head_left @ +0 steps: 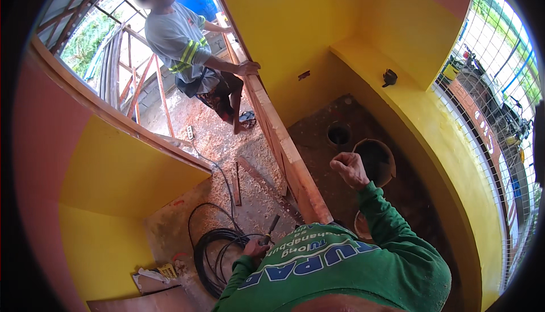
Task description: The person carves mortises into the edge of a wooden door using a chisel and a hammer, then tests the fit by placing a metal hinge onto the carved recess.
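My left hand (256, 248) is closed around a slim tool with a dark flat end (275, 223) and a tan part near my fingers; its exact kind is unclear. My right hand (350, 170) is raised over the right side, fingers curled in, with nothing visible in them. Between my arms, a long wooden door panel (284, 147) stands on its edge, its near end against my green shirt (352, 255). At the far end, a co-worker (176, 45) in a grey shirt rests both hands on the panel's upper edge.
A coil of black cable (213, 261) lies by my left arm. Wood shavings (227, 153) and loose strips cover the floor. Right of the panel are a bucket (339, 133) and a round tub (374, 161). A yellow ledge (409, 107) carries a small black object (389, 77) beside a grille window.
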`<act>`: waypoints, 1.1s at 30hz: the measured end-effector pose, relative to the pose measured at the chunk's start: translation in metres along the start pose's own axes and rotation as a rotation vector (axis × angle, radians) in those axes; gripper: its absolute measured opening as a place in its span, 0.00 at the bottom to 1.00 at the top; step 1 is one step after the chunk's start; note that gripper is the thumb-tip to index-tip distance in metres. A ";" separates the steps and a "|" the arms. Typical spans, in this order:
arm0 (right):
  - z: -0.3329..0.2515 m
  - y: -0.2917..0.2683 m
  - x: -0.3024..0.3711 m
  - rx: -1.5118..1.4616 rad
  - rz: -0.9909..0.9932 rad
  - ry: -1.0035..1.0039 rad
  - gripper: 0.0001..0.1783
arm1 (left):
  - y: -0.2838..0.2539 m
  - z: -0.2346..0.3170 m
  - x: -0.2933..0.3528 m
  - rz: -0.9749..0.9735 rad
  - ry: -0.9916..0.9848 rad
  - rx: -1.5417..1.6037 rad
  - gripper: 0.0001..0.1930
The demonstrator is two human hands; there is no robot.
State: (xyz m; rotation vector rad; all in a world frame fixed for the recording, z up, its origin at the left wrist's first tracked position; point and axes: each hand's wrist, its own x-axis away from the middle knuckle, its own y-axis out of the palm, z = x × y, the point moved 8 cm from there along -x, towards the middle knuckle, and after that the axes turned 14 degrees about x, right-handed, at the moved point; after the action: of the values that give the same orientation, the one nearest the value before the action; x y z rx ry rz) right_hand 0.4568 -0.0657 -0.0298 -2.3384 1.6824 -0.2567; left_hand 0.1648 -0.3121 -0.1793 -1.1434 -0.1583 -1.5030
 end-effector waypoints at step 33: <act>0.177 -0.559 0.629 1.049 1.378 1.502 0.26 | 0.090 -0.153 -0.139 -0.244 0.149 -0.254 0.19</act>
State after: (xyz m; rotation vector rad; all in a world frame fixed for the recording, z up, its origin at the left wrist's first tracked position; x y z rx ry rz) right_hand 1.2126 -0.4758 -0.0319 0.2683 2.1259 -2.0456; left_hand 0.1318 -0.3451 -0.4001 -1.2393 -0.0036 -1.8586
